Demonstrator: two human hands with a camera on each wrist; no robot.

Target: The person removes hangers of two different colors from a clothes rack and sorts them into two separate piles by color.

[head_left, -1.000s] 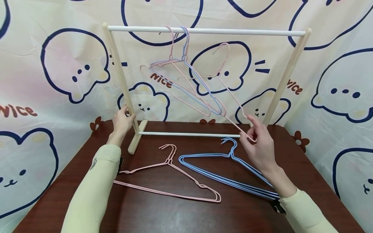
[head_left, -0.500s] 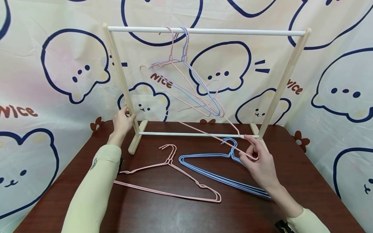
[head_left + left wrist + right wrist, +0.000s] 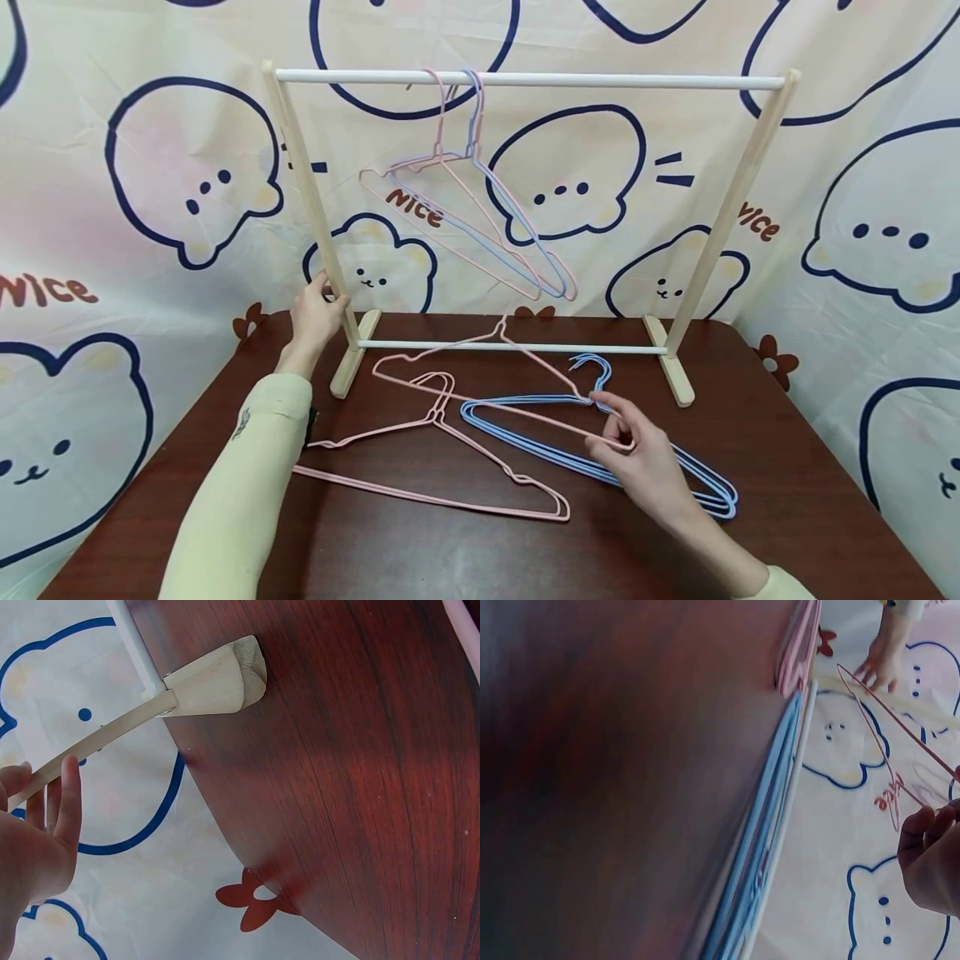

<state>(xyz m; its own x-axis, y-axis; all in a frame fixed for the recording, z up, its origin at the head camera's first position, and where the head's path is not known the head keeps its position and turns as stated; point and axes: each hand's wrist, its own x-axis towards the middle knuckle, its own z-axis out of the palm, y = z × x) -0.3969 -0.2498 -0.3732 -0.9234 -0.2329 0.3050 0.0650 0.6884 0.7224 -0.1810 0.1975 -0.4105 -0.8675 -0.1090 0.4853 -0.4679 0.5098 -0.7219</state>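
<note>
My left hand [image 3: 315, 315] grips the left wooden post [image 3: 302, 175] of a clothes rack, low down; the left wrist view shows its fingers round that post [image 3: 105, 736]. In my right hand [image 3: 637, 450], thumb and fingers pinch the right end of a pink clothes hanger [image 3: 540, 362]. That hanger is held over the table in front of the rack, overlapping the blue hangers [image 3: 540, 451] in the head view, its hook hard to make out against the backdrop. Pink and blue hangers [image 3: 472, 125] hang left of centre on the white top rail [image 3: 637, 82].
Below the held hanger, pink hangers [image 3: 427, 497] lie on the dark brown table [image 3: 420, 567], partly behind my left sleeve [image 3: 232, 475]. A white lower bar [image 3: 450, 344] joins the rack's wooden feet [image 3: 678, 379]. Behind stands a patterned cloth backdrop [image 3: 862, 292].
My right hand has come down and toward me, then leftward, bringing the pink hanger from beside the hanging ones to low over the table. My left hand stays on the post.
</note>
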